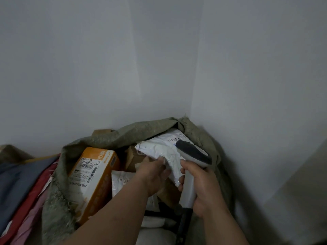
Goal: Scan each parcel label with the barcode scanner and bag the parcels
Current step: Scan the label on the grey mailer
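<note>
A grey-green woven sack (113, 137) stands open in the room's corner, filled with parcels. My left hand (152, 174) pinches the near edge of a white plastic mailer parcel (159, 149) lying at the top of the sack; its printed label (175, 138) faces up at the far end. My right hand (203, 188) grips the handle of a white and black barcode scanner (192, 152), whose head hovers just over the mailer near the label. An orange box (95, 175) with a barcode label leans in the sack's left side. A second white mailer (120, 181) lies beneath my left forearm.
Brown cardboard parcels (134, 158) sit deeper in the sack. To the left lie blue (19, 175) and red (33, 197) fabric or bags. White walls (159, 68) meet in a corner right behind the sack.
</note>
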A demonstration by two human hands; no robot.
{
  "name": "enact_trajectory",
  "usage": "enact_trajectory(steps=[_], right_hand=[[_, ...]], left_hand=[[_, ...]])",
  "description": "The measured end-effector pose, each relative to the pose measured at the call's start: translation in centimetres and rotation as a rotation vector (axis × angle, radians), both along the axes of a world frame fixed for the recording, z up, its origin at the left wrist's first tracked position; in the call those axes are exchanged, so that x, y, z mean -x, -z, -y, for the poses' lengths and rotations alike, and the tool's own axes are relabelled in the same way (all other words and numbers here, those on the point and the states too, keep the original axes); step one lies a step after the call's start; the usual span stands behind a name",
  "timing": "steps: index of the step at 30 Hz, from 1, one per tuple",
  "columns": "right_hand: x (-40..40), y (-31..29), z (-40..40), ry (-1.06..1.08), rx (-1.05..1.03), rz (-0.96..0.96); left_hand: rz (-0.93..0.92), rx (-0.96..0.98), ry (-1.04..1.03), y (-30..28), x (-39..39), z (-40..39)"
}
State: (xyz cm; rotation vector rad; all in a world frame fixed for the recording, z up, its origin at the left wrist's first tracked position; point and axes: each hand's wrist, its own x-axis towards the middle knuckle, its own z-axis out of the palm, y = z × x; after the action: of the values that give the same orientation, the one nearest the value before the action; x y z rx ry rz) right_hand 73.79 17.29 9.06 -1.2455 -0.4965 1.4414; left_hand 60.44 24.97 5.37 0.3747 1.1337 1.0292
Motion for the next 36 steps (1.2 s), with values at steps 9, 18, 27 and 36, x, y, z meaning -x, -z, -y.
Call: enact_trajectory(steps=[9, 18, 27, 36], right_hand=[[2.1, -0.2, 0.7, -0.059, -0.064, 0.070], [9.9, -3.7, 4.1, -0.274, -0.149, 0.162], [21.2, -6.5, 11.1, -0.322, -0.254, 0.194], [37.0, -4.3, 18.6, -0.487, -0.279, 0.173]], left_hand=[[-0.291, -0.240, -0.149, -2.3, 3.7, 1.4], [-0.203, -0.269, -0.309, -5.9, 11.4, 5.9], [-0.158, -0.340, -0.442, -7.2, 24.8, 14.6], [-0.231, -0.222, -0.631, -4.4, 40.4, 25.8]])
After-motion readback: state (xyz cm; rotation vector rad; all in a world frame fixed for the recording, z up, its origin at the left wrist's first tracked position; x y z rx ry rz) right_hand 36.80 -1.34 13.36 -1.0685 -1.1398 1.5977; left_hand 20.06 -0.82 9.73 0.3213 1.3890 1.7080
